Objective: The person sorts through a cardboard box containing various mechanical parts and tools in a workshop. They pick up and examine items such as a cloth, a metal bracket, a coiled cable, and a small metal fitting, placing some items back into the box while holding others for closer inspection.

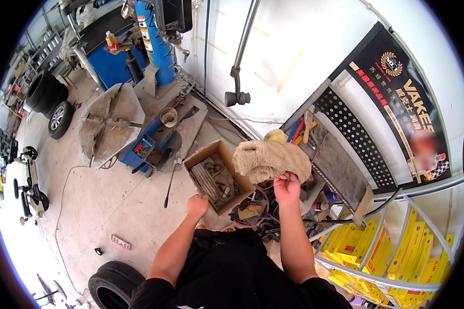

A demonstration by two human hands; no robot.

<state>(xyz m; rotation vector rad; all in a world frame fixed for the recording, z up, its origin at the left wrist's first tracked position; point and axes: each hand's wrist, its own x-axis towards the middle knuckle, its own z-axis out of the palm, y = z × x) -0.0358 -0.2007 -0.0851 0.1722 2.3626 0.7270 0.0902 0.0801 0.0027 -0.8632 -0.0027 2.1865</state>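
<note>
Lettering is carried by a dark poster (397, 98) on the wall between two and three o'clock: a pale emblem is printed at its top, a red strip is set with light characters, and larger pale letters are run beside them. Red print is borne by yellow boxes (379, 252), which are stacked in a white-framed rack at four o'clock. White and red labels are fixed to a blue column (160, 56) at eleven o'clock.

The left forearm is angled toward one o'clock, and the left hand (197, 207) is placed at the near-left edge of a cardboard box (237, 200). Its fingers are curled narrow; whether the rim is pinched between them cannot be told. Grey, ribbed parts are piled inside the box.

The right forearm is pointed almost straight toward twelve o'clock. A beige fluffy cloth (270, 158) is held at its lower edge by the right hand (287, 188), with the fingers closed and bunched together. The cloth is located at eleven o'clock from that hand and between two and three o'clock from the box, whose right side is partly covered by it in this view.
</note>
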